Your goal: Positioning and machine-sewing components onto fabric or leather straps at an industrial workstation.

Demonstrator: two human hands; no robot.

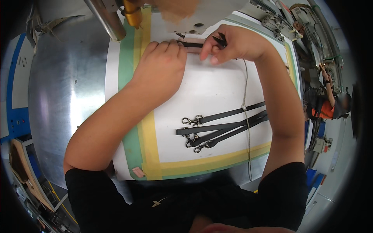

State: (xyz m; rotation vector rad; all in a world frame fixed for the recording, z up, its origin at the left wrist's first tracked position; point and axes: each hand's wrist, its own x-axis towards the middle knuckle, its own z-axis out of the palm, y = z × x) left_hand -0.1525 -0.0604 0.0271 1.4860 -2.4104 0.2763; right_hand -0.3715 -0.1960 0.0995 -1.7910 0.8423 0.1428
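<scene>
A gold emblem (157,202) marks the shirt (97,198), hands (165,64) at a strap (192,45).

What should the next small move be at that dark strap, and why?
Perhaps steady the dark strap with the left hand: it sits at the strap's left visible end, while the right hand, by the other, holds a black pointed tool.

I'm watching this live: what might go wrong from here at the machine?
The left hand is close beneath the machine head, so its fingers might get pinched if the machine runs.
The right hand holds a dark pointed tool near the dark strap, which a slip could nick.
The cord crosses the clipped straps and might snag them.
</scene>
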